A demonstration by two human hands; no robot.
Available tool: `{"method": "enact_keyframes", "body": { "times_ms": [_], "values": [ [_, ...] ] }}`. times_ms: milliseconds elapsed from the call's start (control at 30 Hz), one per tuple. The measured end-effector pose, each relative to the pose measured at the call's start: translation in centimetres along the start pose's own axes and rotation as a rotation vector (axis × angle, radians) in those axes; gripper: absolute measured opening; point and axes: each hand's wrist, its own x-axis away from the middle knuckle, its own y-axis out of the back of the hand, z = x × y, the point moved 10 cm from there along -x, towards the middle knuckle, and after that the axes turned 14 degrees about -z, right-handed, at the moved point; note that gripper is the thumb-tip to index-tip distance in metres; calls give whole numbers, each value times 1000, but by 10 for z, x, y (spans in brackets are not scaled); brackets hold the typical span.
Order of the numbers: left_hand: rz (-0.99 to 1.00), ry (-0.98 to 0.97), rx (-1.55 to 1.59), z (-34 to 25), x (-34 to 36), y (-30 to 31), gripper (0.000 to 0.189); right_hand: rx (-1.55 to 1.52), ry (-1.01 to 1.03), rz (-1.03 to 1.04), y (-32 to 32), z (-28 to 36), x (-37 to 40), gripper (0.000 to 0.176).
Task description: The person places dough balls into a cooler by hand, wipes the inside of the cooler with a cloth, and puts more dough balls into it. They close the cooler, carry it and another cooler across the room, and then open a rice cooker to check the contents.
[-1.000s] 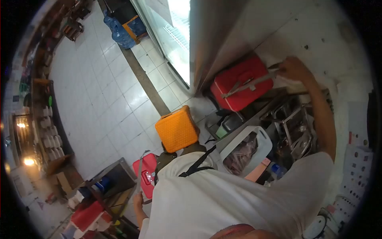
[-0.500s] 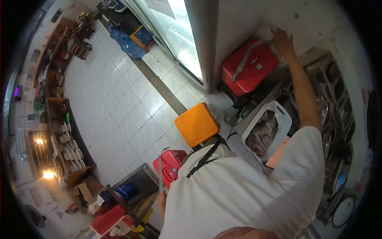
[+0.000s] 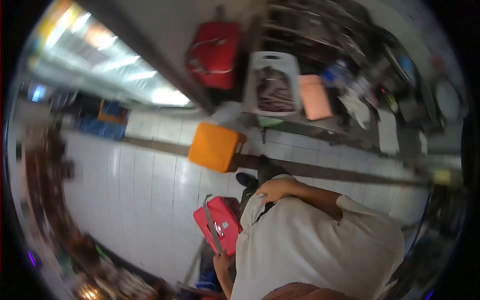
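My left hand (image 3: 220, 260) is closed around the grey strap of a red cooler box (image 3: 227, 227), which hangs at my left side above the tiled floor. A small white label shows on its face. My right hand (image 3: 274, 189) lies against the front of my pale shirt near the waist, fingers stretched out, holding nothing I can see. Ahead of me stands an orange stool (image 3: 214, 146) with a textured square top. A second red cooler box (image 3: 215, 57), blurred, with a strap across it, is by the wall beside the glass-door fridge.
The lit fridge (image 3: 125, 65) rises at the upper left. A white basket (image 3: 250, 95) holding brownish packets sits on the cluttered counter at right, beside a salmon-coloured flat item (image 3: 316, 97). Blue water bottles (image 3: 100, 129) lie farther off. Dark shelving curves along the left.
My view has swung to the right. My right hand has come away from the red cooler box by the wall and down to my waist. The left hand still holds its strap.
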Motion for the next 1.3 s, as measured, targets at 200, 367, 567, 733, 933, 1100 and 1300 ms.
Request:
{"method": "enact_keyframes", "body": {
  "times_ms": [200,367,567,733,933,1100,1300],
  "values": [
    [223,236,29,-98,61,12,35,-27,-54,-401,26,-30,104,51],
    [443,54,-55,-181,127,-16,31,-267,-140,-1116,25,-141,290,49],
    [1022,-214,-202,-298,280,-78,20,-515,-452,-973,-187,-282,457,46],
    [1057,-513,172,-463,398,-106,67,-915,-305,-1032,-212,-287,549,53],
    [1003,-597,890,-635,517,-216,55,-1412,-285,-1724,-114,-275,715,74],
    [1592,-757,531,-728,680,-359,56,-1031,-300,-2287,-70,-378,843,85],
    [1884,-876,299,-827,835,-504,38,-777,-572,-2482,-10,-443,1000,94]
  ]
}}
